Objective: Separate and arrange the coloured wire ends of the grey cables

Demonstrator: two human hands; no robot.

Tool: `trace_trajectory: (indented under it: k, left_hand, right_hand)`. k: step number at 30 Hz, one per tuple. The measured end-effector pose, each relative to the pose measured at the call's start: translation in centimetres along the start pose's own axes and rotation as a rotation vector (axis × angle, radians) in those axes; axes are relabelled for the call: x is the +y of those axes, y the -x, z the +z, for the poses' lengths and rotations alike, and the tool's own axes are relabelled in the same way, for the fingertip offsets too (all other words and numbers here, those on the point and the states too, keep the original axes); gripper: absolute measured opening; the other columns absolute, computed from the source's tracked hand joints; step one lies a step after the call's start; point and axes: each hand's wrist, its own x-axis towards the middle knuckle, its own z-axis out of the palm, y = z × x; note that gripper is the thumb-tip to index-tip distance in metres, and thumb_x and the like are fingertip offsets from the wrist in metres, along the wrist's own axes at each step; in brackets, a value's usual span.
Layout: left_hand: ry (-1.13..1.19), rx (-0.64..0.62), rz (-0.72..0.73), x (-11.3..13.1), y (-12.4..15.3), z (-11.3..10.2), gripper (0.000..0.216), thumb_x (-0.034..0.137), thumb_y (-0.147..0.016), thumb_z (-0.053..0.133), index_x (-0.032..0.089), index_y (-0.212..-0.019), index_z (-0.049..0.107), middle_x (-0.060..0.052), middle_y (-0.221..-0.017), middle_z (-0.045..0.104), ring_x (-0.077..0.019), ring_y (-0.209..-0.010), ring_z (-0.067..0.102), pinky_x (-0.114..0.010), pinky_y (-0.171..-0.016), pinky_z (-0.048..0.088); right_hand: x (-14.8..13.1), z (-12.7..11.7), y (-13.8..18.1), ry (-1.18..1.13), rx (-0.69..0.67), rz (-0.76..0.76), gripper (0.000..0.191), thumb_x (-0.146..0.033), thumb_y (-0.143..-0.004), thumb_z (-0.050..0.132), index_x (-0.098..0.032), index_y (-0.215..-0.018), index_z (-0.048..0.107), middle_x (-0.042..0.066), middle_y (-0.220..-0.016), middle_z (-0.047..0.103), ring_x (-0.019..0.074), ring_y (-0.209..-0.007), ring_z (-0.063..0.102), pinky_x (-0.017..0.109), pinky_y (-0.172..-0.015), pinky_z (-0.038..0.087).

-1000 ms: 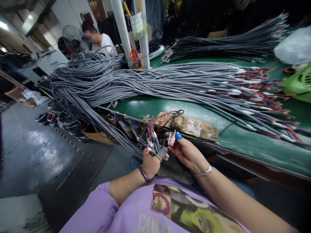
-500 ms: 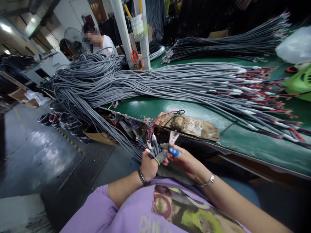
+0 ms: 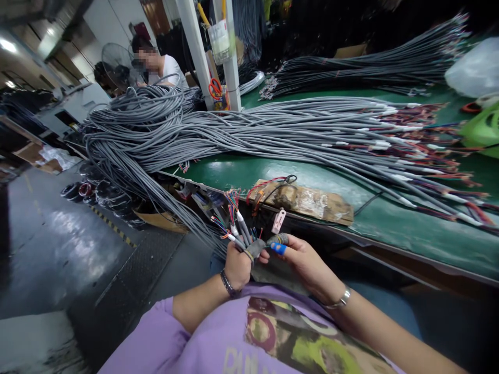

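Observation:
My left hand (image 3: 237, 266) is closed round a bunch of grey cables (image 3: 238, 232) whose stripped coloured wire ends fan out above the fist. My right hand (image 3: 302, 258), with a blue thumb cover and a grey finger cot, is pinched against the cable ends right beside the left hand. A small pink and white connector (image 3: 278, 221) sticks up just above the right fingers. Both hands are held low in front of my purple shirt, below the edge of the green bench (image 3: 390, 228).
A big heap of grey cables (image 3: 241, 130) with coloured ends lies across the green bench. A brown taped block (image 3: 312, 200) with red and black wires sits at the bench edge. A person sits at the far left behind a fan. A green object (image 3: 483, 130) stands at right.
My right hand has dropped from beside the cable ends and come in against the left hand. The pink connector turned upright and now stands above the fingers.

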Motion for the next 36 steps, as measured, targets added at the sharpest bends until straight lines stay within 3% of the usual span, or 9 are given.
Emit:
trace_trajectory:
  k: [3, 7, 10, 21, 29, 36]
  left_hand:
    - [-0.003, -0.008, -0.009, 0.1, 0.0, 0.1, 0.039, 0.048, -0.064, 0.078, 0.012, -0.063, 0.062, -0.002, -0.05, 0.062, -0.0122, -0.044, 0.058, -0.024, -0.048, 0.05]
    - [-0.035, -0.074, -0.029, 0.1, 0.2, 0.2, 0.04, 0.049, -0.064, 0.077, 0.013, -0.061, 0.061, -0.002, -0.051, 0.062, -0.0132, -0.047, 0.059, -0.025, -0.049, 0.05]
    - [-0.044, -0.101, -0.03, -0.1, 0.3, 0.1, 0.04, 0.05, -0.065, 0.077, 0.013, -0.063, 0.061, -0.003, -0.052, 0.063, -0.0153, -0.051, 0.062, -0.026, -0.051, 0.052]
    - [-0.033, 0.007, 0.02, -0.3, 0.2, 0.1, 0.041, 0.052, -0.067, 0.075, 0.013, -0.066, 0.063, -0.002, -0.053, 0.063, -0.0128, -0.047, 0.059, -0.026, -0.051, 0.052]
    - [-0.128, -0.205, -0.071, 0.3, 0.4, 0.0, 0.036, 0.046, -0.065, 0.078, 0.013, -0.064, 0.064, -0.003, -0.052, 0.063, -0.0119, -0.043, 0.056, -0.025, -0.047, 0.049]
    - [-0.028, -0.071, -0.022, 0.6, 0.4, 0.5, 0.039, 0.048, -0.064, 0.078, 0.013, -0.06, 0.062, -0.002, -0.052, 0.062, -0.0111, -0.045, 0.056, -0.023, -0.046, 0.048]
  right_hand:
    - [0.1, -0.3, -0.2, 0.011, 0.017, 0.004, 0.027, -0.041, -0.066, 0.081, -0.018, -0.067, 0.067, 0.004, -0.063, 0.064, 0.0156, -0.059, 0.054, 0.03, -0.058, 0.039]
    - [0.1, -0.1, -0.6, -0.052, -0.114, 0.072, 0.027, -0.042, -0.072, 0.076, -0.018, -0.083, 0.067, 0.003, -0.058, 0.063, 0.0163, -0.055, 0.056, 0.031, -0.058, 0.041]
    - [-0.1, 0.2, -0.6, -0.059, -0.15, 0.081, 0.027, -0.041, -0.072, 0.076, -0.017, -0.076, 0.065, 0.002, -0.056, 0.062, 0.0162, -0.053, 0.056, 0.032, -0.058, 0.043]
    - [0.3, 0.9, -0.3, -0.077, -0.01, 0.02, 0.029, -0.04, -0.074, 0.075, -0.019, -0.069, 0.056, 0.0, -0.058, 0.061, 0.0153, -0.055, 0.056, 0.031, -0.058, 0.039]
    - [0.2, 0.8, -0.2, -0.053, -0.047, 0.075, 0.031, -0.045, -0.074, 0.073, -0.02, -0.067, 0.055, -0.002, -0.046, 0.056, 0.0146, -0.043, 0.052, 0.03, -0.049, 0.037]
    - [1.0, -0.7, -0.7, -0.127, 0.152, 0.049, 0.028, -0.032, -0.068, 0.078, -0.02, -0.059, 0.055, -0.002, -0.052, 0.054, 0.0131, -0.05, 0.049, 0.029, -0.052, 0.041]
